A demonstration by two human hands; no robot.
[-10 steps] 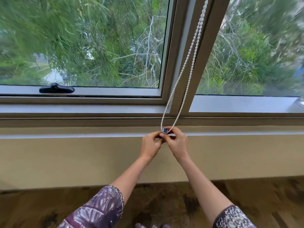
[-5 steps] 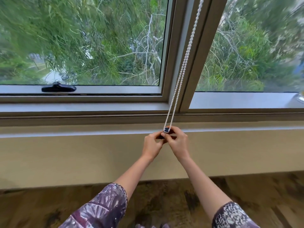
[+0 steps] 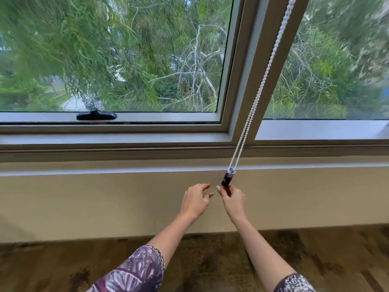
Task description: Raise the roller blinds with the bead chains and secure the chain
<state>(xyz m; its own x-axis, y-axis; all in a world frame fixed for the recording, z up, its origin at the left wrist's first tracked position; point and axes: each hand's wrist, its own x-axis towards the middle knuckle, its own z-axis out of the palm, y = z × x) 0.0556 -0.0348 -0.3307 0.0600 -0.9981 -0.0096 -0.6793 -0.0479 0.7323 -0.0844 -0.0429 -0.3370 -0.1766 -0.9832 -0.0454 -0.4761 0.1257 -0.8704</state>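
A white bead chain (image 3: 255,102) runs as a taut double strand from the top right down along the window mullion. Its lower loop ends in a small dark chain holder (image 3: 227,179) against the beige wall, just under the sill. My right hand (image 3: 232,200) is directly below the holder, its fingertips touching the holder's bottom end. My left hand (image 3: 195,200) hovers a little to the left with fingers spread and nothing in it. No blind fabric is in view.
A black window latch (image 3: 96,115) sits on the left pane's lower frame. The grey sill ledge (image 3: 126,165) runs the full width above the beige wall. Wooden floor (image 3: 63,266) lies below. Trees fill both panes.
My left hand has let go of the holder and drawn back to the left, fingers opening. The holder now stands clear above my right fingertips, and the two strands lie close together and taut.
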